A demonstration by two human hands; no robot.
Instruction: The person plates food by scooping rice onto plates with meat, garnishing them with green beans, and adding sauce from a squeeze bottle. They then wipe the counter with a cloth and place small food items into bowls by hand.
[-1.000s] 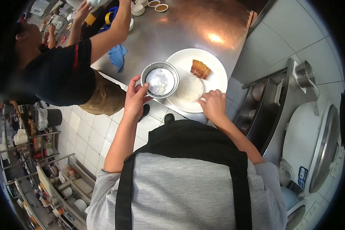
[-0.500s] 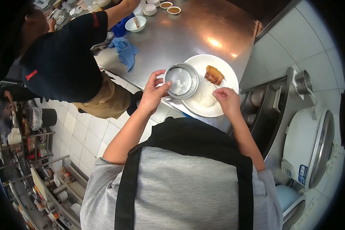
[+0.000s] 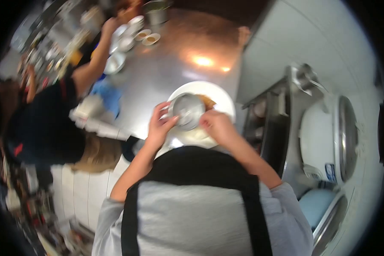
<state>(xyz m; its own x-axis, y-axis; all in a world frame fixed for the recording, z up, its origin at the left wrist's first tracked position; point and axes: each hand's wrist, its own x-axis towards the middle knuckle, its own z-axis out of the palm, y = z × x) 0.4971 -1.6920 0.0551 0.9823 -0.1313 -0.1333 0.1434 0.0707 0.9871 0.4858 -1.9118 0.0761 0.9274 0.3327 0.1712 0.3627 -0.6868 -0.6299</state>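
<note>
My left hand (image 3: 159,126) grips a small round metal bowl (image 3: 187,112) by its left side, tilted so the inside faces me. White bits, like rice grains, cling inside it. My right hand (image 3: 220,126) is closed at the bowl's right rim; what its fingers hold, if anything, is hidden and blurred. Under both hands lies a large white plate (image 3: 224,97). A browned piece of meat (image 3: 208,101) on it shows partly behind the bowl. White rice (image 3: 197,135) at the plate's near side is mostly covered.
The steel table (image 3: 158,70) carries a blue cloth (image 3: 109,97), a white bowl (image 3: 114,64) and small sauce dishes (image 3: 151,39). A co-worker (image 3: 47,123) stands at the left, one arm stretched over the table. A rice cooker (image 3: 322,136) and metal racks stand along the right wall.
My right hand has moved from the rice on the plate to the bowl's rim. The bowl now hangs over the plate, in front of the meat. The camera view has shifted.
</note>
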